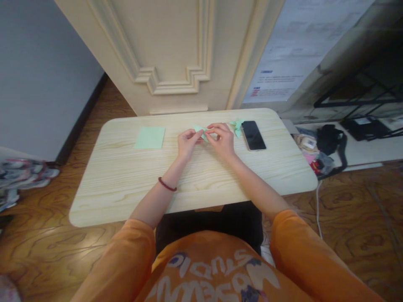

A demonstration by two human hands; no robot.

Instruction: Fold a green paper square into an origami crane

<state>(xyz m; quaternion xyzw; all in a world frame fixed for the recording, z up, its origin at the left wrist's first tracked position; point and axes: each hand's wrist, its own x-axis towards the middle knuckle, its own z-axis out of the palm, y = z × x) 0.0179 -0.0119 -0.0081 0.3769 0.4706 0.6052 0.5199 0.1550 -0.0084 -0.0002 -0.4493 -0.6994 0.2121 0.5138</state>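
Wood-look floor point(47, 235), cream panel point(173, 42) at the far side, printed sheet point(277, 71) right of it. Low shelf point(362, 157) off to the right carries a dark bag point(327, 136) and small clutter, too blurred to itemize. White cord point(318, 209) hangs near the right end of the tabletop point(126, 180), which is pale wood grain with rounded corners.

Green paper point(197, 127) is over the middle of the tabletop, toward the far edge, partly folded. Both hands on it: left grip point(187, 144) pinches its left side, thumb and fingers closed on it; right grip point(223, 140) pinches the right side, fingertips close to the left thumb. Fingers cover most of it, so exact fold shape: can't tell.

Green square point(150, 138) lies flat, left of the left grip, well apart. Folded piece point(237, 126), same green, pointed ends, sits just right of the right grip, by the upper left corner of the phone point(253, 135). Phone screen is dark. Red bracelet point(167, 184) on left wrist, orange shirt point(204, 268).
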